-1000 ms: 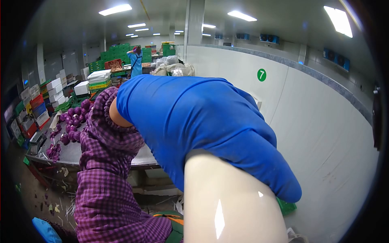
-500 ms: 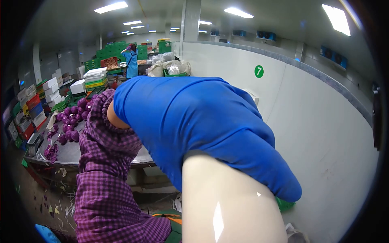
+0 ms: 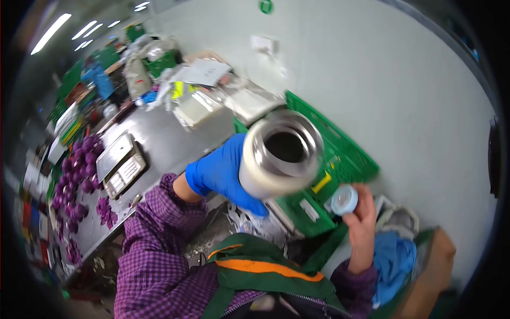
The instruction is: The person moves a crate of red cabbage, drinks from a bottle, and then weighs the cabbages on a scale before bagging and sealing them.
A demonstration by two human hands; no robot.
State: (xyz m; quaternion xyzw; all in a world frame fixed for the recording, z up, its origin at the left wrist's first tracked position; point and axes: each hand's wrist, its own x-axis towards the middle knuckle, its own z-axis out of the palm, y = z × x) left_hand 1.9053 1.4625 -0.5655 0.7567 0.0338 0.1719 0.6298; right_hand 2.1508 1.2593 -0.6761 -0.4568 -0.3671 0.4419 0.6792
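flask (image 3: 260,174): cream body, steel neck, mouth uncovered and in view, contents not discernible. it shows in front of the green crate (image 3: 342,142); whether it is directly above the crate cannot be told. left hand (image 3: 226,171), blue-gloved: wrapped round the flask body, below the neck. right hand (image 3: 363,208), bare: thumb and fingers gripping a pale blue cap (image 3: 345,199) by the crate's right side, apart from the flask. assessment: an open flask is best held level and firmly by the body, clear of the rim; the cap is best gripped by its edge, its inner face untouched. blue cloth (image 3: 394,261): right of the crate, on the near side. weighing scale (image 3: 122,166): left of the crate, on the metal table (image 3: 170,139). purple cabbages (image 3: 79,166): farther left of the crate, past the scale.
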